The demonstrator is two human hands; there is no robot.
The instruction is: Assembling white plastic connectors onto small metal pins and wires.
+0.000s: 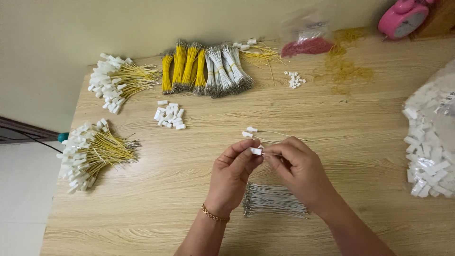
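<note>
White wires [272, 201] lie loose in a flat bunch on the wooden table [156, 208], nearest to us and just under our wrists. Above that bunch our left hand [232, 178] pinches a small white connector [256, 151] between thumb and fingertips, clamped on it. Our right hand [296, 168] meets it from the other side, its fingers pressed together right at the connector; whether they grip a thin wire there we cannot tell. Just beyond the connector two finished pieces [250, 131] rest on the table, with pale wires trailing to the right. Left of the connector and farther off sits a small pile of white housings [169, 116]. Well to the left lie two fans of yellow leads [97, 154] tipped with white plugs. Far beyond the connector, tied bundles [204, 68] of yellow and white wire line up near the wall. To the right a clear bag [429, 142] holds more white housings, and a pink clock [403, 18] stands at the far corner.
</note>
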